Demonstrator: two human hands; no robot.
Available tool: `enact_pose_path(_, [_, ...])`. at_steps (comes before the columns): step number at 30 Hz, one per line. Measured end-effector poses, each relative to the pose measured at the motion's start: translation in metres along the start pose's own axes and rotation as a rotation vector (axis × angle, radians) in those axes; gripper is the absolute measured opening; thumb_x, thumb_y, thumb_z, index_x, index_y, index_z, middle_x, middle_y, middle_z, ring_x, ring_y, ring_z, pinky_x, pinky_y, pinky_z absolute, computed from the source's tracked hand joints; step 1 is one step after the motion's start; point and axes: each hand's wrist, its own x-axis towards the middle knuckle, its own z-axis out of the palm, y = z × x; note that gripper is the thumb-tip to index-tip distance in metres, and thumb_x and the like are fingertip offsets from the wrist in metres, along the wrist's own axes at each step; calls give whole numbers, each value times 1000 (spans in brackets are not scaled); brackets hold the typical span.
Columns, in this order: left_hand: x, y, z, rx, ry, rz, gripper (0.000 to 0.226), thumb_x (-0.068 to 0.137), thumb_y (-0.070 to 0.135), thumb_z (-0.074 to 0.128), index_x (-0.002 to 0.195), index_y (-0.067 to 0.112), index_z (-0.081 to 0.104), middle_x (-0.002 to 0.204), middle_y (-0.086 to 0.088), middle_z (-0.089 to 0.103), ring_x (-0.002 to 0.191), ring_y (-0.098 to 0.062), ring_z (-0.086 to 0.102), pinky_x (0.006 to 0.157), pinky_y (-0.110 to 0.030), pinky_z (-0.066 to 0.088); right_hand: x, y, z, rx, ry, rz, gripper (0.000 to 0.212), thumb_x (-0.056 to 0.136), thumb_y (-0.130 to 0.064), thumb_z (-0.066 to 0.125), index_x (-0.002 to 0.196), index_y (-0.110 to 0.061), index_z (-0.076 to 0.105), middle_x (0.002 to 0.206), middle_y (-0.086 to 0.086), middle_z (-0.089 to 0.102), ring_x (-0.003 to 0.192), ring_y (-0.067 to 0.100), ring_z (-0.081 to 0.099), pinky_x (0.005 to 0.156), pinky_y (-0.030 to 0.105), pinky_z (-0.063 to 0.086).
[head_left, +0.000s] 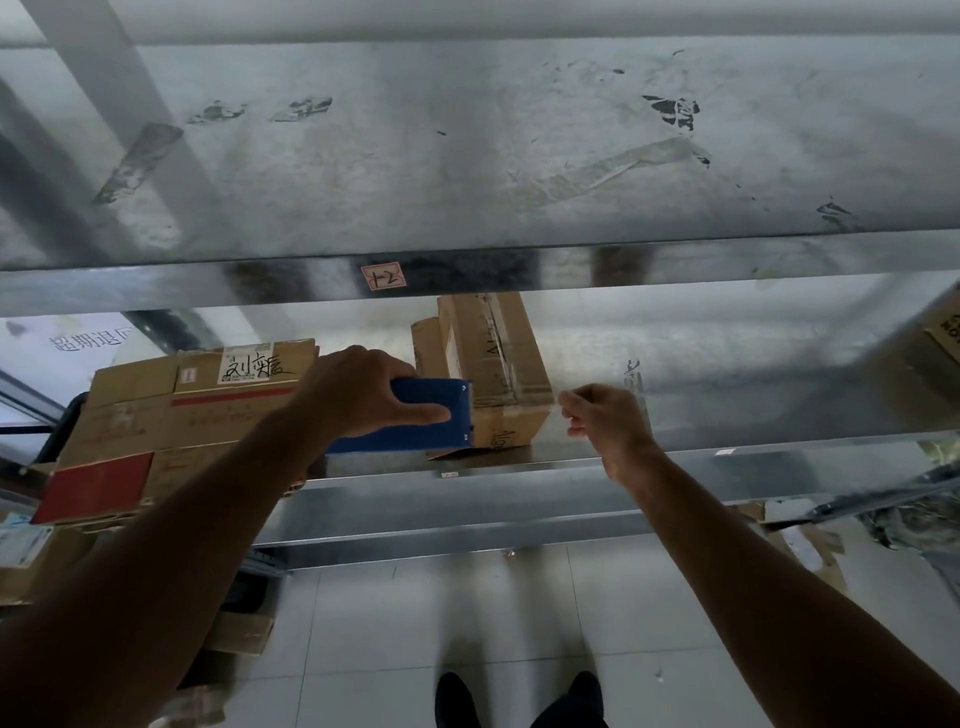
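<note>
holding mid-frame: left hand (363, 389) grips blue tape dispenser (415, 421), right hand (608, 421) pinches clear tape (540, 401) end, keeping it taut, likely to seal cardboard box (493, 358).

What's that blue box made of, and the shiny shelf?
Blue box: probably stiff plastic sheet, matte, small metal rivets at its corner. Shelf: bare grey metal, shiny enough to mirror things. Right hand pinches a see-through strip, maybe plastic tape.

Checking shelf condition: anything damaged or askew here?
Yes. Torn tape scraps cling to the top shelf. The box beside the blue dispenser sits skewed to the shelf edge, a flap poking out beneath. Torn cardboard litters the floor, right.
</note>
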Motion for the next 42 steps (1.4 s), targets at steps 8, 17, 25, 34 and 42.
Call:
enact_pose_path(8, [24,6,-10,0,-56,-105,71,74,81,51,111,23,72,87,9,71,68,-4,60,63,-22,41,13,3,7,-136,87,-104,16,96,-20,69,83,-11,73,79,5,73,74,20,70,74,32,61])
enact_pose_path(17, [21,6,-9,5,-99,-183,58,82,73,57,111,26,72,86,11,66,68,-4,56,63,-23,37,25,10,14,-105,29,-7,16,94,-19,72,79,-14,73,81,10,75,78,29,73,80,45,64])
enact_pose_path(25, [16,6,-3,-34,-77,-198,59,82,73,57,113,24,72,81,13,61,63,-2,54,67,-26,43,32,14,11,-453,-107,-253,28,105,-23,48,130,-15,60,104,6,72,79,15,67,64,25,53])
enact_pose_path(34, [13,3,0,-47,-33,-194,58,84,71,56,115,25,72,87,10,68,61,1,52,56,-16,32,19,40,5,-901,-149,-563,62,107,-52,15,127,-18,63,100,5,76,77,16,72,70,35,61])
enact_pose_path(42, [9,-4,3,-67,-17,-188,76,73,87,51,114,26,72,89,8,72,62,2,52,58,-20,35,33,25,-6,-654,-117,-633,64,102,-55,39,156,-21,32,148,6,48,132,15,41,99,38,41])
